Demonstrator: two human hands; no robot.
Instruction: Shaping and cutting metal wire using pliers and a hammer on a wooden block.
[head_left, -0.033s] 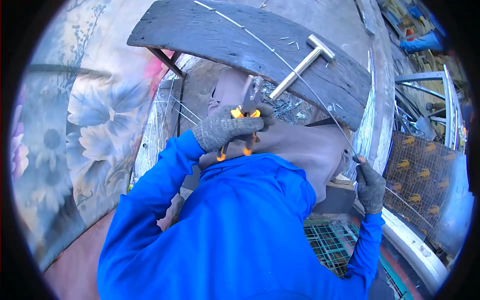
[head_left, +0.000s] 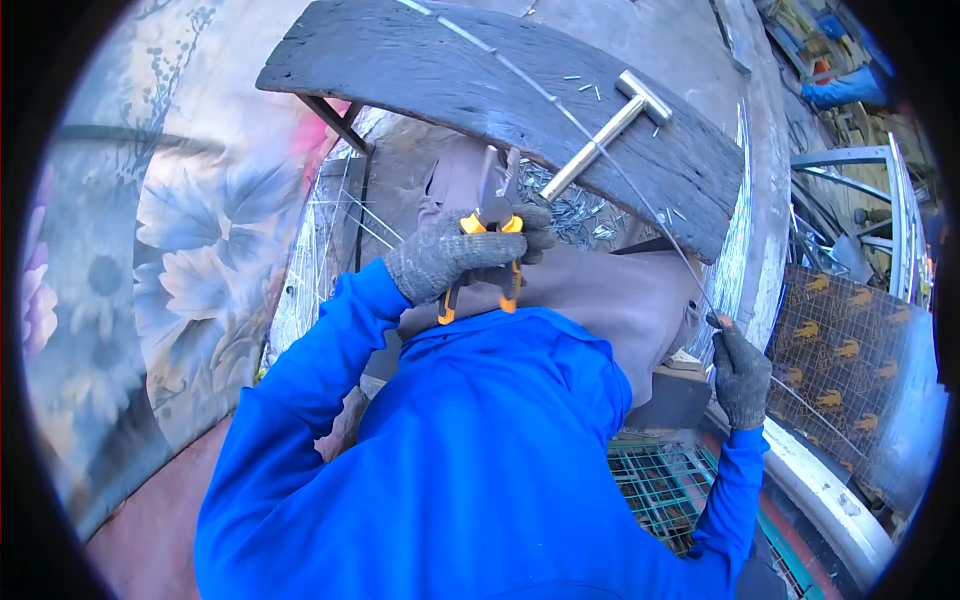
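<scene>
A gloved left hand (head_left: 445, 262) grips orange-and-black pliers (head_left: 495, 212) upright above the lap, seen by me from a remote post. Its fingers are curled closed around them, and the jaws stand parted, tips pointing away from the body; that hold likely leaves the handles ready to squeeze. At right, the gloved right hand (head_left: 742, 375) pinches a thin metal rod (head_left: 553, 99) between thumb and fingers, beyond the near edge of the dark wooden desk (head_left: 390, 80). The rod slants over the desktop to the top of my view, the desk probably bearing some of its length. Whether it runs on past the glove, I cannot tell. A metal hammer (head_left: 616, 122) lies beneath the rod's line, its handle toward the lap, perhaps for easy reach; I cannot say whether the two touch. Short metal pins (head_left: 597, 93) lie scattered beside its head. A heap of similar pieces (head_left: 580, 215) shows below the desk's near edge, near the pliers.
</scene>
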